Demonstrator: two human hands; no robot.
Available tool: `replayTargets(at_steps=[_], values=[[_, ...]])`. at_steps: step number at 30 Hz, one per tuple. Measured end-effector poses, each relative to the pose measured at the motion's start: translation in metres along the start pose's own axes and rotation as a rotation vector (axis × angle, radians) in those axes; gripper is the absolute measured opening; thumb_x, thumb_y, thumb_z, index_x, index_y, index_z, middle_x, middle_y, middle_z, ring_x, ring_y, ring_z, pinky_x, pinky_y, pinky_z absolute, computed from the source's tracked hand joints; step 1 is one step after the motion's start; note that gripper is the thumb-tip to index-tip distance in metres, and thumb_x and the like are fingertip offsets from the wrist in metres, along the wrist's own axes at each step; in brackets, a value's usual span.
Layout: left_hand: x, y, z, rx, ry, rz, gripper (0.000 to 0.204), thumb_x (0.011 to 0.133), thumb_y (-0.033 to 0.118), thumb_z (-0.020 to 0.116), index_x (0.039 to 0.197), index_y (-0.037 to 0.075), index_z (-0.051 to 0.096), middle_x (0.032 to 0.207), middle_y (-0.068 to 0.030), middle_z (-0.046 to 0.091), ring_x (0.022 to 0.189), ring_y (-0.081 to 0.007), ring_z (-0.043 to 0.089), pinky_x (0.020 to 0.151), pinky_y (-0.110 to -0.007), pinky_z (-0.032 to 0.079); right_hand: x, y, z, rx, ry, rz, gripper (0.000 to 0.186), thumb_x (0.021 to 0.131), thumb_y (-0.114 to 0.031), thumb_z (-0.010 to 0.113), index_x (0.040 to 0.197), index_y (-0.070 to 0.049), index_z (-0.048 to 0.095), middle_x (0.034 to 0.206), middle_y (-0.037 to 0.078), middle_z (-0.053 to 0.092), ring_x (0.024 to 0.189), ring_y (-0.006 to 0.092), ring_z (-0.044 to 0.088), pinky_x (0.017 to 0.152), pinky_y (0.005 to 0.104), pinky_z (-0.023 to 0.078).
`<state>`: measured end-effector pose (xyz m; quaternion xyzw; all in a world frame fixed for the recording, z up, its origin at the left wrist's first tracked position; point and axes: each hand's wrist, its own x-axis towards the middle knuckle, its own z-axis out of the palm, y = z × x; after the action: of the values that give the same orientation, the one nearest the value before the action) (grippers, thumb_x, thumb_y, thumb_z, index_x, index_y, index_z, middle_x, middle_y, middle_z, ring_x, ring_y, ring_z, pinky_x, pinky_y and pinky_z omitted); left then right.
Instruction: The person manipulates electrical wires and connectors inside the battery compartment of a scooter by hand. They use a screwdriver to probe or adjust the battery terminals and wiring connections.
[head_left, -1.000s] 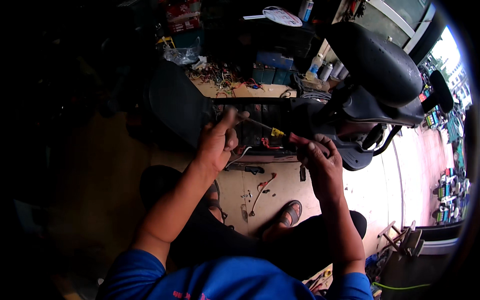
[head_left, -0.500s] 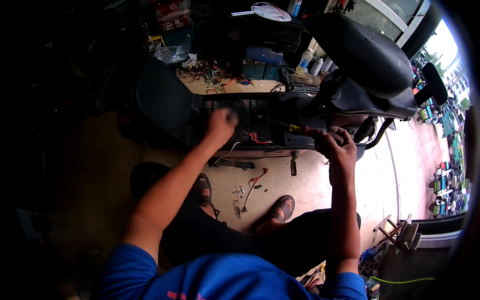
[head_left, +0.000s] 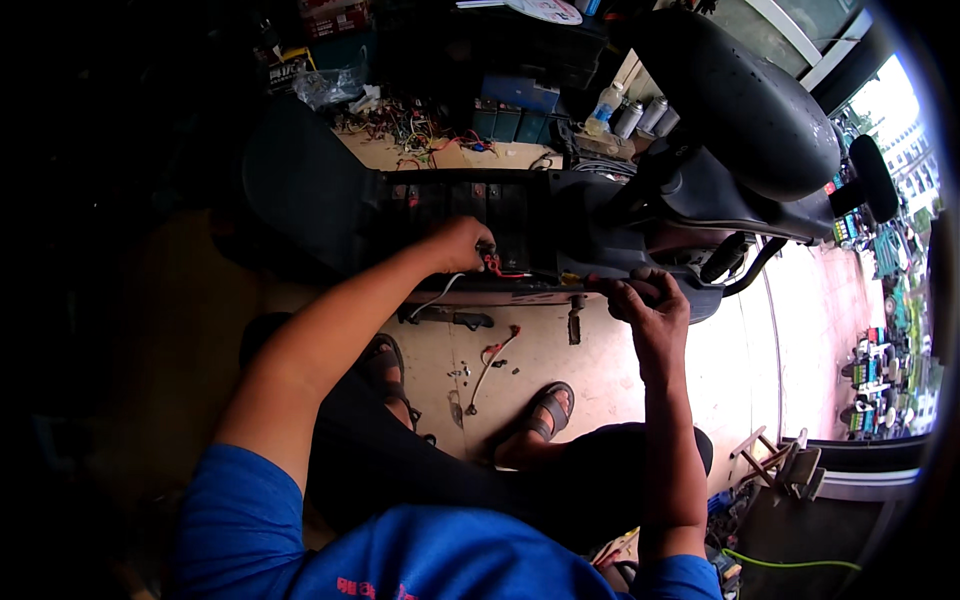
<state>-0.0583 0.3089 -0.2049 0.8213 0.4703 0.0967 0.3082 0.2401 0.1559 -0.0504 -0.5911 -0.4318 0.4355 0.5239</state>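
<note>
A dark scooter (head_left: 600,215) lies across the view with its floor compartment uncovered, showing black batteries (head_left: 428,215) with metal terminals. At the compartment's near edge, my left hand (head_left: 462,245) has its fingers curled down beside a red wire (head_left: 510,274). Whatever is between those fingertips is too small and dark to make out. My right hand (head_left: 652,305) is closed round the handle of a screwdriver (head_left: 570,278), which points left toward my left hand. Its yellow collar shows, while its shaft is lost against the dark frame.
On the floor between my sandalled feet lie a loose cable (head_left: 493,370) and small metal parts. Beyond the scooter are tangled wires (head_left: 415,130), more batteries (head_left: 510,120), a plastic bottle (head_left: 604,108) and spray cans (head_left: 630,120). A wooden stool (head_left: 770,455) stands at right.
My left hand has come from above the batteries to the red wire at the near edge. My right hand has shifted the screwdriver nearer me, and its tip has dropped toward that edge.
</note>
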Motion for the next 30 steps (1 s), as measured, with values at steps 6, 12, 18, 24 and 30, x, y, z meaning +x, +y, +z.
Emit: replayTargets(at_steps=[6,12,18,24,30], values=[[0.0,0.001,0.004,-0.013,0.05,0.001,0.029,0.078,0.015,0.085,0.106,0.011,0.081,0.098,-0.0128,0.078,0.092,-0.0298,0.075,0.083,-0.041,0.058,0.006,0.006,0.01,-0.086,-0.054,-0.012,0.022,0.098,-0.003,0.076,0.111,0.005,0.06,0.089,0.009,0.073,0.076,0.0113,0.066,0.07,0.0248,0.054],[0.006,-0.005,0.003,-0.14,0.081,0.021,0.025,0.082,0.017,0.084,0.106,0.011,0.081,0.097,-0.0138,0.078,0.093,-0.03,0.075,0.084,-0.041,0.057,0.014,0.012,0.028,-0.179,-0.061,-0.141,0.019,0.097,-0.003,0.077,0.107,0.002,0.061,0.088,0.006,0.074,0.077,0.0089,0.065,0.071,0.0238,0.053],[0.009,-0.006,0.0,-0.158,0.066,-0.007,0.024,0.083,0.018,0.083,0.106,0.011,0.081,0.097,-0.014,0.078,0.091,-0.0305,0.074,0.083,-0.041,0.057,0.019,0.017,0.038,-0.241,-0.082,-0.162,0.018,0.094,-0.002,0.078,0.103,0.001,0.063,0.089,0.006,0.074,0.08,0.0083,0.067,0.075,0.0237,0.054],[0.012,-0.005,-0.001,-0.179,0.039,0.013,0.022,0.084,0.02,0.082,0.104,0.01,0.082,0.096,-0.0145,0.078,0.09,-0.0306,0.074,0.082,-0.041,0.056,0.018,0.01,0.047,-0.371,-0.067,-0.21,0.017,0.094,-0.005,0.076,0.102,0.001,0.063,0.087,0.006,0.075,0.076,0.0082,0.067,0.073,0.0241,0.055],[0.01,-0.005,-0.003,-0.186,0.034,0.021,0.024,0.084,0.022,0.081,0.104,0.01,0.081,0.096,-0.0156,0.078,0.09,-0.0324,0.074,0.083,-0.042,0.056,0.009,-0.006,0.06,-0.593,-0.099,-0.375,0.016,0.09,-0.003,0.077,0.101,-0.001,0.065,0.084,0.009,0.075,0.074,0.0164,0.073,0.071,0.0288,0.057]])
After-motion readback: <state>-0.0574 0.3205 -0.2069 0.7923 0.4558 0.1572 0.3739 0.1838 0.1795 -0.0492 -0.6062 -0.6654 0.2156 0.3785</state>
